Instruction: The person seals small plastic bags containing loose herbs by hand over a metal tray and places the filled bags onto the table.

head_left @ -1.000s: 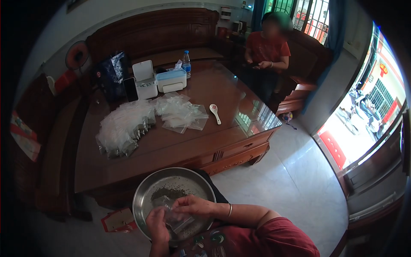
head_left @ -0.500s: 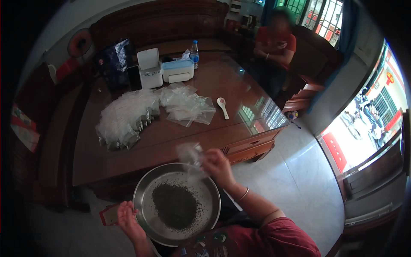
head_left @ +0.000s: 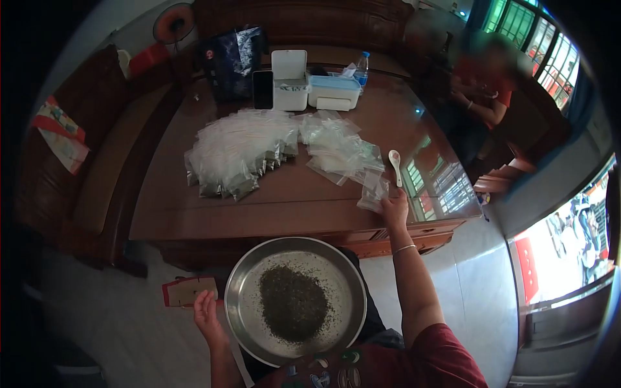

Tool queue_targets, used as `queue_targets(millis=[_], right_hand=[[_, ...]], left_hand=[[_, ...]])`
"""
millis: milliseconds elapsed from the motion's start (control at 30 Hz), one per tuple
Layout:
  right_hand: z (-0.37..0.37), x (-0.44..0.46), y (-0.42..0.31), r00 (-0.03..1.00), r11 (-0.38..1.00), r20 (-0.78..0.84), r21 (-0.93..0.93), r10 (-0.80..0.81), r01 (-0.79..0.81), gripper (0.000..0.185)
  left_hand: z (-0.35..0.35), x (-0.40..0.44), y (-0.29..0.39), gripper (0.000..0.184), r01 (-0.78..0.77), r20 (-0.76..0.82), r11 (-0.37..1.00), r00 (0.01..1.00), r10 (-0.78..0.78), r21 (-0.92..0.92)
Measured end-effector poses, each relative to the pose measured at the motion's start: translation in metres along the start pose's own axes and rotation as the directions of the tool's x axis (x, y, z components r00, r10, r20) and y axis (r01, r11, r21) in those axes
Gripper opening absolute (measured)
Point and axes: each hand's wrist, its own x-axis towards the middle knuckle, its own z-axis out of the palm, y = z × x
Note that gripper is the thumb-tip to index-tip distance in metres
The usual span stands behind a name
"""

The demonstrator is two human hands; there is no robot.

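A round metal pan (head_left: 242,323) rests on my lap, holding a heap of dark green dried flakes (head_left: 294,304). My left hand (head_left: 208,317) is beside the pan's left rim, palm up, fingers loosely stretched and nothing in them. At the table's front edge my right hand (head_left: 395,210) grips a small clear zip bag (head_left: 372,194). A white spoon (head_left: 395,167) lies just beyond its fingertips; I cannot tell whether they touch the handle. Left of that is a loose pile of clear bags (head_left: 336,145). Further left lie many bags with dark contents (head_left: 242,152).
Behind the bags stand a phone (head_left: 262,90), a white box with raised lid (head_left: 290,90), a blue-lidded container (head_left: 334,92), a water bottle (head_left: 363,70) and a dark bag (head_left: 229,61). Another person (head_left: 485,90) sits at the right. A red-edged carton (head_left: 187,291) is on the floor.
My right hand has moved from above the pan forward and right to the table edge, carrying the clear bag toward the spoon. The view has shifted; my left hand remains beside the pan.
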Motion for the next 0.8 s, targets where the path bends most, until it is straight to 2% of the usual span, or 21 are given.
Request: queue_targets(millis=[33,200,267,400,533,600,700,800], right_hand=[[0.003,0.004,-0.001,1.0,0.997,-0.016,-0.081,-0.005,0.004,0.054],[-0.002,0.006,-0.017,0.996,0.996,-0.059,-0.052,0.063,-0.067,0.054],[-0.017,0.016,0.012,0.995,0.998,-0.093,0.065,0.022,-0.016,0.055],[-0.042,0.012,0.028,0.984,0.994,-0.166,0.099,0.07,-0.054,0.044],[-0.045,0.013,0.038,0.999,0.991,-0.037,-0.135,0.005,-0.01,0.03],[-0.027,0.008,0.023,0.995,0.976,-0.054,-0.21,-0.078,0.065,0.022],[0.01,0.025,0.021,1.0,0.99,0.014,-0.14,-0.01,0.012,0.03],[0.05,0.043,0.019,0.996,0.999,0.08,-0.033,-0.03,0.033,0.038]], left_hand=[[0.002,0.001,-0.001,0.031,0.001,0.004,1.0,1.0,-0.001,-0.008],[0.002,0.005,-0.002,0.031,-0.006,0.009,1.0,1.0,0.007,-0.02],[0.0,0.007,-0.003,0.031,-0.004,0.005,1.0,1.0,0.004,-0.006],[0.001,0.006,-0.009,0.031,0.02,0.023,0.999,1.0,-0.021,0.037],[0.006,0.009,-0.02,0.031,0.012,0.058,0.998,0.998,-0.016,0.063],[0.008,0.009,-0.019,0.031,0.007,0.07,0.996,0.997,-0.013,0.088],[0.011,0.009,-0.015,0.031,-0.008,0.101,0.984,0.995,-0.01,0.175],[0.014,0.007,-0.013,0.031,0.003,0.116,0.987,0.993,-0.022,0.163]])
